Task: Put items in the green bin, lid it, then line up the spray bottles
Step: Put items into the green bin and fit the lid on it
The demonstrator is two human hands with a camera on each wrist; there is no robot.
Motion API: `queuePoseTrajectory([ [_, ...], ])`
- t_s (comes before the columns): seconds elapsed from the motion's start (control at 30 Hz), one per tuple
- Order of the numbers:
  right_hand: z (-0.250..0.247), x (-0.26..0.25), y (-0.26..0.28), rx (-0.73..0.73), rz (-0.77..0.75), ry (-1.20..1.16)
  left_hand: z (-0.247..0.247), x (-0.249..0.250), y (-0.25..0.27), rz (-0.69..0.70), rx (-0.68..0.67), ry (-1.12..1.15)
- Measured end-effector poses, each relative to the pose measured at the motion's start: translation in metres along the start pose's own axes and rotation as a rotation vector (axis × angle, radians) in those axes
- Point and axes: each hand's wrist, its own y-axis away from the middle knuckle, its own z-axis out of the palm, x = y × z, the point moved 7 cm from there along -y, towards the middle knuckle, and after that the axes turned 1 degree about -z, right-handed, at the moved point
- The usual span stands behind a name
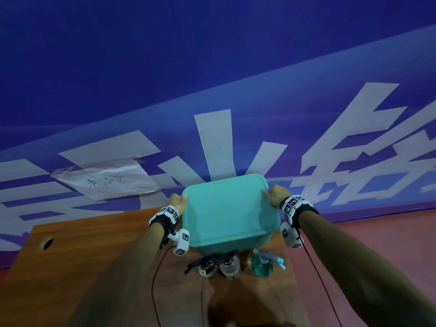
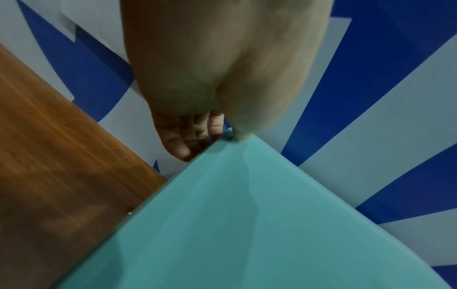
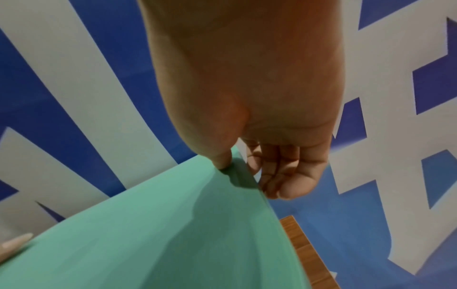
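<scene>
Green bin (image 1: 233,241) lower centre of frame, on wooden table (image 1: 94,256) | lid (image 1: 226,208) on top | left hand (image 1: 177,202) pinching lid's left edge, right hand (image 1: 276,193) pinching right edge | three spray bottles (image 1: 230,265) just below the bin, side by side

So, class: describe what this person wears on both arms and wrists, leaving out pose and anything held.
Both forearms are bare, without sleeves. The left hand and right hand are ungloved. Each wrist carries a black strap set with white blocks printed with black square code markers; the right wrist has the same. A white marker-tagged pod hangs below, trailing a thin dark cable.
</scene>
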Motion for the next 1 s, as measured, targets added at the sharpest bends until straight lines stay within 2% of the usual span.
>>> queuePoseTrajectory([
  [0.17,-0.005,-0.008,-0.012,0.0,-0.062,-0.002,-0.001,0.007,-0.003,-0.053,-0.014,-0.034],
  [0.3,0.0,-0.009,-0.018,-0.026,-0.092,-0.002,0.005,0.01,-0.006,-0.025,-0.05,-0.116],
  [0.47,0.002,-0.009,-0.029,-0.073,-0.136,0.015,0.011,0.008,-0.013,0.005,-0.149,-0.1],
  [0.57,-0.003,-0.012,-0.035,-0.092,-0.165,0.026,0.008,0.006,-0.022,0.027,-0.154,-0.115],
  [0.7,-0.016,-0.015,-0.044,-0.016,-0.203,-0.023,-0.001,0.012,-0.035,0.112,-0.037,0.026],
  [0.8,-0.019,-0.027,-0.047,0.035,-0.302,-0.049,-0.004,0.021,-0.035,0.192,-0.048,0.091],
  [0.9,-0.019,-0.031,-0.05,0.066,-0.301,-0.101,-0.007,0.025,-0.029,0.213,-0.044,0.199],
  [1.0,-0.02,-0.029,-0.055,0.102,-0.307,-0.301,-0.007,0.024,-0.023,0.2,-0.097,0.324],
])
